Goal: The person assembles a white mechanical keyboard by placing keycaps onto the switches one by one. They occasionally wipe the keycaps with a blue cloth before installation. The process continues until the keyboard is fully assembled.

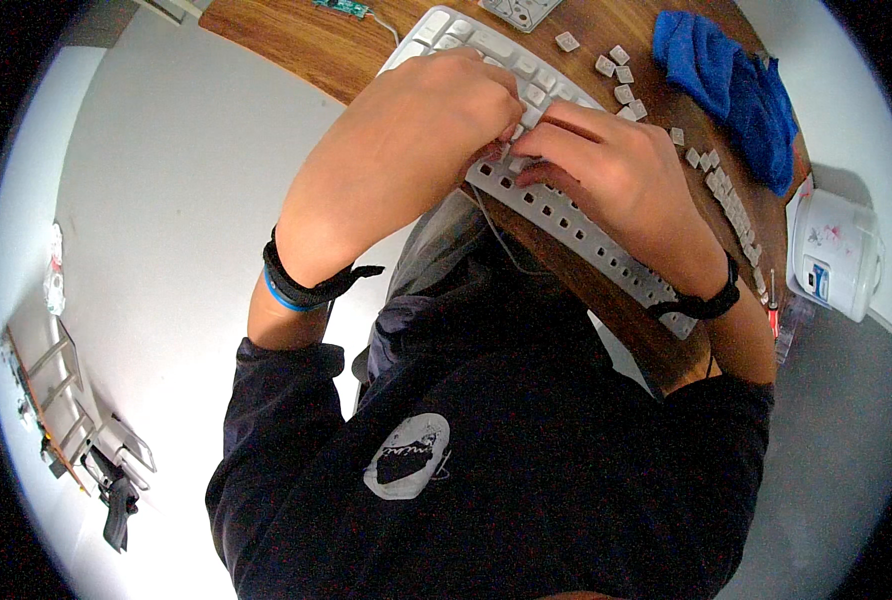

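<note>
- Your white keyboard [556, 213] lies slantwise on the wooden desk [286, 40], near its front edge; a push toward your lap could tip or slide it off.
- Keycaps cover its far-left part, while square sockets stand bare along the near side; uneven finger pressure there could seat a cap crooked or strain a socket.
- Loose keycaps [623, 94] lie beyond your right hand [606, 165], and a curved row [734, 213] runs right of your forearm; a wide elbow swing could scatter them.
- The blue cloth [726, 95] lies beside those caps, so dragging it might sweep some away.
- Your left hand [456, 95] arches over the keyboard, wrist bent and fingers curled down, knuckles up.
- Your right hand comes in from the right, palm down, fingers pointing left.
- Your 2 hands meet closely over the keys, fingertips nearly touching; I cannot tell whether either pinches a keycap.
</note>
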The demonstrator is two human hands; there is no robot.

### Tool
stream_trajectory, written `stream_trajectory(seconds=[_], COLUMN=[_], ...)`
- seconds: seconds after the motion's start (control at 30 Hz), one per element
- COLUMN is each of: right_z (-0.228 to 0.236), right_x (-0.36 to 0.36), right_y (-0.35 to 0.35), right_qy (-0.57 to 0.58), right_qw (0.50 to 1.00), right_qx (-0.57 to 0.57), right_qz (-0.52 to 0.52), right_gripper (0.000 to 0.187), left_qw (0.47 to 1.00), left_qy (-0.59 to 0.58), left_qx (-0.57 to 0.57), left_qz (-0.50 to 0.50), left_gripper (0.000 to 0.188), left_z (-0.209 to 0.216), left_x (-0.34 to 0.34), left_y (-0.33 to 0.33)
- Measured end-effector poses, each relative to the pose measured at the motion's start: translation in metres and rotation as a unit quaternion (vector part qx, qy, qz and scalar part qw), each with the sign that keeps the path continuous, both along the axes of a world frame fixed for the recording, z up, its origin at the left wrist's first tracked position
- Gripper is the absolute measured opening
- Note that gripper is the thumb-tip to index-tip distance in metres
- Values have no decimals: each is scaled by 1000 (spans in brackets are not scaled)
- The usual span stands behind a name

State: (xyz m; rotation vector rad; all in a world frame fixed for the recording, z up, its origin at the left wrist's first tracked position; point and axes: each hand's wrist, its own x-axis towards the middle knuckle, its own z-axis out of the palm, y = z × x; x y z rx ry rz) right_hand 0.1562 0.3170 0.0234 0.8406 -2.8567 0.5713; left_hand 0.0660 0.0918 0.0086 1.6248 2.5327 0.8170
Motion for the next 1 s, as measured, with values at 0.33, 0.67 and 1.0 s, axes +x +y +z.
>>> stream_trajectory(seconds=[0.33,0.67,1.0], right_z=[17,20,6], right_x=[7,5,5], right_y=[-12,-16,-16], right_qy=[9,-24,53], right_qw=[991,989,994], right_qx=[129,147,94], right_qz=[22,23,12], right_gripper=[15,20,16], left_qw=[1000,1000,998], left_qy=[23,11,9], left_qx=[-20,12,54], left_qz=[-8,5,-15], left_gripper=[14,19,20], left_z=[4,1,-5], left_x=[0,1,0], left_y=[0,-4,-5])
